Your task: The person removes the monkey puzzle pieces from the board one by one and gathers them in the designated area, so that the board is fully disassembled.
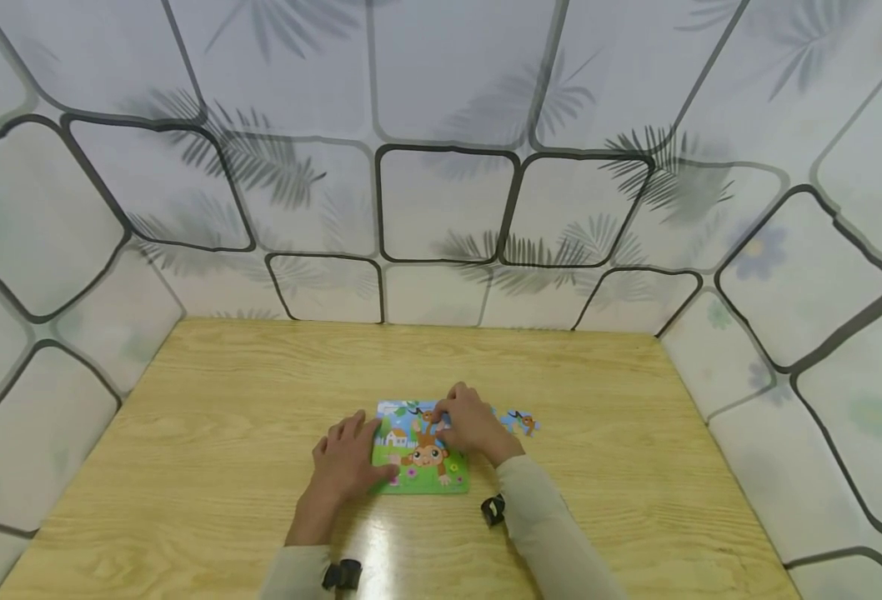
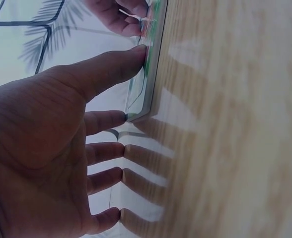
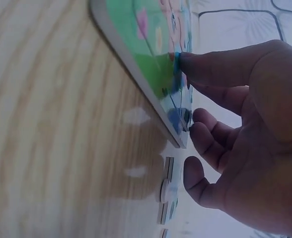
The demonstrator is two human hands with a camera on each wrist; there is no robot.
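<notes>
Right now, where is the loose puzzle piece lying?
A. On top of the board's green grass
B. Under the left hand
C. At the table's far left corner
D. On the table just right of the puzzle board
D: the loose puzzle piece lies on the table just right of the puzzle board, beyond the right hand.

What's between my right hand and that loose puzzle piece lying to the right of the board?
Nothing visible. The loose piece lies on bare table just right of the right hand, which rests on the puzzle board.
</notes>
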